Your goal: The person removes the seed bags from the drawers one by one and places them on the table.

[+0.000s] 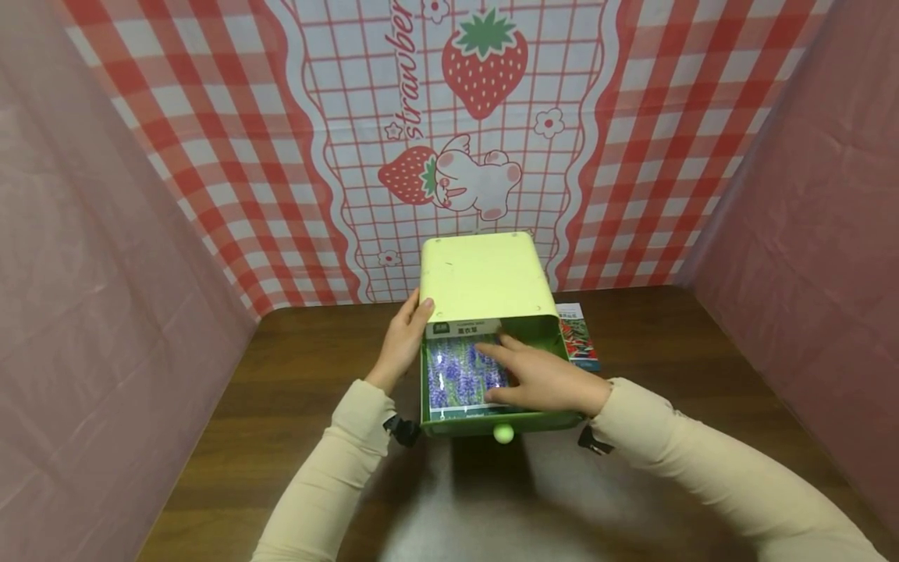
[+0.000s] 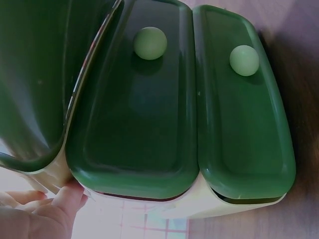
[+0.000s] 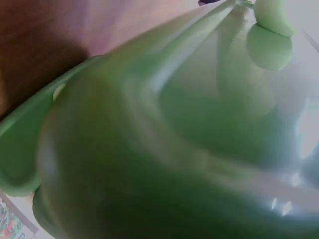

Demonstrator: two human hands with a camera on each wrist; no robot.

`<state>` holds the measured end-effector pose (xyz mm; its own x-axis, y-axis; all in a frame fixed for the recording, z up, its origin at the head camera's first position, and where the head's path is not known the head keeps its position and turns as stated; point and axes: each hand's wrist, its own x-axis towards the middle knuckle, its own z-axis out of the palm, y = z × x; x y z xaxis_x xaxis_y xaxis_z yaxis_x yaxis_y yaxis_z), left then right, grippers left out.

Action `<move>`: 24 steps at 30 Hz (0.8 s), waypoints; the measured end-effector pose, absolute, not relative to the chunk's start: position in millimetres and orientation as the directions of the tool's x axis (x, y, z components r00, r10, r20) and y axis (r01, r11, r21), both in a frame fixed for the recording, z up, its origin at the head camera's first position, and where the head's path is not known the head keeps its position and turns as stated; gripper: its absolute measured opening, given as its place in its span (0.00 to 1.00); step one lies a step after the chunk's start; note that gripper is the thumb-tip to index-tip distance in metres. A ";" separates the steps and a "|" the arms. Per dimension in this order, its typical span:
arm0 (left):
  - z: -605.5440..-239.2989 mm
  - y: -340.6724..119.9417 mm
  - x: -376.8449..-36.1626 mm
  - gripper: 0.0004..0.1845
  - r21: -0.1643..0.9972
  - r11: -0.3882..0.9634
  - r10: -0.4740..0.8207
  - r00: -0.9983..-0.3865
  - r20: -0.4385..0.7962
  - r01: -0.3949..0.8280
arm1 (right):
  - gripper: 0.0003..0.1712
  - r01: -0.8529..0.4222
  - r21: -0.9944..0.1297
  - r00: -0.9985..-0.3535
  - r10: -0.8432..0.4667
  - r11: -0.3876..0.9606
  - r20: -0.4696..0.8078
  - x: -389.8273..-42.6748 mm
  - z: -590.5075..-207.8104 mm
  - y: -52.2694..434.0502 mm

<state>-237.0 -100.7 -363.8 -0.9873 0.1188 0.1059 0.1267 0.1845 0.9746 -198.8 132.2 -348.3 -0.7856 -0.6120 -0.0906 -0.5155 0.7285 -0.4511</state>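
Observation:
A small cabinet [image 1: 485, 273] with a pale yellow-green top stands on the table, its top green drawer [image 1: 449, 428] pulled out. Inside the drawer lies a seed packet [image 1: 456, 378] with a picture of purple flowers. My left hand [image 1: 403, 339] rests against the cabinet's left side, thumb near the top front corner. Over the drawer, my right hand [image 1: 551, 378] touches the packet's right part with spread fingers. The left wrist view has two closed drawers [image 2: 134, 114] with round knobs and part of my left hand [image 2: 40, 216]. The right wrist view hides my right hand.
Another packet [image 1: 579, 339], with a red and green picture, lies on the wooden table [image 1: 295, 437] right of the cabinet. A strawberry-print checked cloth [image 1: 267, 156] hangs behind. Pink cloth [image 1: 808, 211] walls both sides. The drawer's knob [image 1: 503, 434] points toward me.

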 end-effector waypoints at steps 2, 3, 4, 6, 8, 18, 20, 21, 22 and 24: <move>-364.3 -101.1 -237.7 0.34 0.974 0.193 0.119 -0.988 0.100 0.122 | 0.42 -0.498 -0.483 -0.788 -0.608 0.720 -0.095 -198.4 -347.5 133.0; -365.0 -101.2 -238.3 0.34 0.973 0.194 0.120 -0.988 0.099 0.121 | 0.42 -0.489 -0.499 -0.790 -0.606 0.716 -0.096 -198.4 -347.2 133.6; -365.3 -101.2 -238.9 0.34 0.974 0.193 0.120 -0.988 0.100 0.122 | 0.41 -0.480 -0.514 -0.792 -0.603 0.711 -0.095 -198.5 -346.9 134.3; -371.6 -102.2 -244.5 0.34 0.975 0.187 0.120 -0.988 0.099 0.120 | 0.40 -0.464 -0.546 -0.797 -0.597 0.698 -0.086 -198.9 -346.7 135.8; -379.5 -103.2 -251.0 0.35 0.977 0.177 0.121 -0.988 0.100 0.121 | 0.39 -0.446 -0.577 -0.804 -0.590 0.684 -0.079 -199.6 -346.9 137.2; -397.5 -103.0 -262.6 0.37 0.976 0.154 0.091 -0.986 0.139 0.152 | 0.38 -0.363 -0.739 -0.825 -0.564 0.567 -0.028 -201.7 -347.3 141.0; -397.5 -102.6 -262.3 0.37 0.976 0.155 0.086 -0.986 0.141 0.153 | 0.37 -0.328 -0.774 -0.836 -0.548 0.542 -0.030 -202.7 -347.9 141.7; -397.6 -102.4 -262.3 0.37 0.976 0.158 0.081 -0.987 0.141 0.152 | 0.36 -0.303 -0.791 -0.843 -0.536 0.532 -0.038 -203.1 -348.1 142.0; -397.5 -102.2 -262.2 0.37 0.976 0.160 0.077 -0.987 0.138 0.149 | 0.36 -0.277 -0.806 -0.851 -0.523 0.524 -0.047 -203.5 -348.1 142.3; -397.5 -102.0 -262.2 0.37 0.975 0.164 0.070 -0.988 0.138 0.148 | 0.35 -0.232 -0.829 -0.865 -0.498 0.509 -0.063 -204.4 -348.3 143.3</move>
<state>-262.2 -102.0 -397.5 -0.9879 0.0704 0.1380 0.1480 0.1639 0.9753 -204.4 143.3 -348.3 -0.8649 -0.4979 -0.0632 -0.2325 0.5089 -0.8288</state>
